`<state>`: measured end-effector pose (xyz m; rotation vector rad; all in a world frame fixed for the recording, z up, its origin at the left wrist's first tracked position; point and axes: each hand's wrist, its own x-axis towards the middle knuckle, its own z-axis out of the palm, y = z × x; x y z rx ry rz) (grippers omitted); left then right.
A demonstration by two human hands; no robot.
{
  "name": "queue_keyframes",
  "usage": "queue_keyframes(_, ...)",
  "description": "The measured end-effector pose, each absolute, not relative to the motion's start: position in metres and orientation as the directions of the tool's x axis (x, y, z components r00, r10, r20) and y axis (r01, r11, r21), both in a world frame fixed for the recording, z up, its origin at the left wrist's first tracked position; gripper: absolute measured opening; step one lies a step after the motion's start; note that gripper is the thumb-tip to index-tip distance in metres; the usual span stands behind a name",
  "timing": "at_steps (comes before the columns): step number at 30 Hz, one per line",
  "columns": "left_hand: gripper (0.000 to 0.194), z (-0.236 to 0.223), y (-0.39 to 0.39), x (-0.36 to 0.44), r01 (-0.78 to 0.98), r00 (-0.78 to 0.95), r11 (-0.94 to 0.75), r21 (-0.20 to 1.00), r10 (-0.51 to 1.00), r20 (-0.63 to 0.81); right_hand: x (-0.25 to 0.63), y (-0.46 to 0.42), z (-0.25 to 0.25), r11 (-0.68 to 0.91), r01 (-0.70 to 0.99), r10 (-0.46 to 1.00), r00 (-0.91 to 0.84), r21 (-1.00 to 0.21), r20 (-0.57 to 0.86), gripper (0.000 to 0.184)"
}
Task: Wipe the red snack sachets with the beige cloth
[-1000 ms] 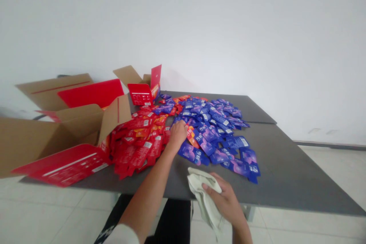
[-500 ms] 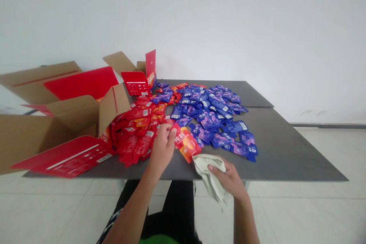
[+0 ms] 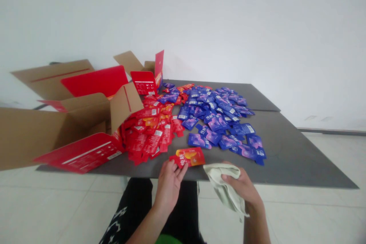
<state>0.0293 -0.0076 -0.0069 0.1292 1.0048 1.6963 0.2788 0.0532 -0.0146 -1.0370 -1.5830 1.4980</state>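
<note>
My left hand point(image 3: 169, 183) pinches the left end of a red and orange sachet point(image 3: 192, 156), which lies level at the table's front edge with its printed front up. Whether the sachet rests on the tabletop or is just above it, I cannot tell. My right hand point(image 3: 246, 186) is closed around a crumpled pale green cloth point(image 3: 223, 182) that hangs past the table edge, just right of the sachet. Beyond my left hand is a heap of red sachets point(image 3: 148, 133). A pile of blue-purple sachets point(image 3: 213, 120) spreads across the middle of the table.
An open red cardboard box point(image 3: 82, 154) stands at the left front with its flaps spread. Behind it is a second open red box point(image 3: 144, 82). The dark grey table point(image 3: 297, 156) extends to the right, and a white wall point(image 3: 228, 23) rises behind.
My left hand has drawn the red sachet down toward the table's front edge and turned it level. My right hand keeps the cloth, now slightly lower and farther right in view.
</note>
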Motion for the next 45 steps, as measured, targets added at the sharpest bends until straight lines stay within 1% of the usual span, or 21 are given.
queue_keyframes(3,0.011,-0.001,-0.008,0.038,-0.777,-0.427,-0.082,0.625,0.797,-0.426,0.277,0.053,-0.015,-0.002,0.084,0.924,-0.381,-0.996,-0.034,0.035)
queue_keyframes(7,0.01,0.005,-0.002,0.042,-0.795,-0.444,-0.098,0.599,0.767,-0.463,0.275,0.053,-0.013,-0.018,0.093,0.924,-0.378,-0.996,-0.052,0.038)
queue_keyframes(10,0.011,0.003,-0.004,0.042,-0.774,-0.448,-0.107,0.625,0.789,-0.42,0.274,0.052,-0.012,-0.039,0.078,0.928,-0.368,-0.996,-0.065,0.039)
queue_keyframes(12,0.018,0.0,-0.009,0.04,-0.755,-0.422,-0.102,0.648,0.832,-0.36,0.273,0.051,-0.011,-0.053,0.068,0.931,-0.357,-0.996,-0.074,0.039)
queue_keyframes(14,0.031,-0.004,-0.016,0.036,-0.73,-0.355,-0.046,0.682,0.878,-0.321,0.274,0.051,-0.012,-0.062,0.069,0.937,-0.341,-0.996,-0.082,0.04)
queue_keyframes(16,0.043,-0.007,-0.02,0.029,-0.665,-0.287,0.058,0.744,0.901,-0.327,0.274,0.051,-0.013,-0.06,0.081,0.939,-0.334,-0.995,-0.084,0.04)
queue_keyframes(19,0.05,-0.012,-0.021,0.019,-0.535,-0.237,0.202,0.82,0.896,-0.375,0.275,0.052,-0.015,-0.057,0.096,0.941,-0.329,-0.994,-0.086,0.039)
queue_keyframes(21,0.048,-0.013,-0.02,0.016,-0.5,-0.223,0.249,0.829,0.888,-0.401,0.274,0.052,-0.015,-0.067,0.098,0.944,-0.317,-0.993,-0.094,0.039)
queue_keyframes(23,0.044,-0.013,-0.02,0.016,-0.515,-0.23,0.25,0.82,0.881,-0.413,0.273,0.052,-0.013,-0.078,0.091,0.946,-0.307,-0.993,-0.102,0.039)
queue_keyframes(27,0.038,-0.011,-0.029,0.015,-0.558,-0.313,0.173,0.812,0.862,-0.399,0.27,0.049,-0.009,-0.103,0.071,0.949,-0.291,-0.992,-0.119,0.042)
queue_keyframes(30,0.034,-0.012,-0.04,0.01,-0.561,-0.386,0.083,0.824,0.854,-0.349,0.268,0.047,-0.007,-0.128,0.074,0.95,-0.276,-0.989,-0.144,0.043)
queue_keyframes(32,0.034,-0.014,-0.046,0.006,-0.552,-0.384,0.067,0.831,0.864,-0.325,0.268,0.046,-0.006,-0.146,0.072,0.949,-0.272,-0.987,-0.161,0.043)
queue_keyframes(34,0.038,-0.016,-0.051,0.004,-0.538,-0.325,0.126,0.833,0.881,-0.344,0.267,0.046,-0.006,-0.159,0.06,0.946,-0.277,-0.985,-0.17,0.043)
queue_keyframes(36,0.044,-0.017,-0.053,0.004,-0.514,-0.242,0.23,0.826,0.885,-0.397,0.267,0.046,-0.006,-0.167,0.05,0.943,-0.284,-0.985,-0.175,0.042)
queue_keyframes(39,0.053,-0.019,-0.054,0.004,-0.442,-0.118,0.38,0.812,0.873,-0.473,0.267,0.046,-0.005,-0.175,0.053,0.944,-0.276,-0.983,-0.183,0.041)
queue_keyframes(42,0.06,-0.02,-0.056,0.0,-0.32,-0.02,0.477,0.818,0.86,-0.509,0.266,0.045,-0.005,-0.172,0.051,0.948,-0.263,-0.984,-0.179,0.04)
queue_keyframes(44,0.06,-0.019,-0.062,-0.006,-0.173,0.031,0.508,0.844,0.859,-0.511,0.266,0.045,-0.006,-0.167,0.045,0.95,-0.261,-0.985,-0.173,0.039)
queue_keyframes(45,0.058,-0.017,-0.065,-0.009,-0.063,0.044,0.496,0.866,0.868,-0.494,0.266,0.045,-0.006,-0.164,0.047,0.95,-0.26,-0.985,-0.171,0.039)
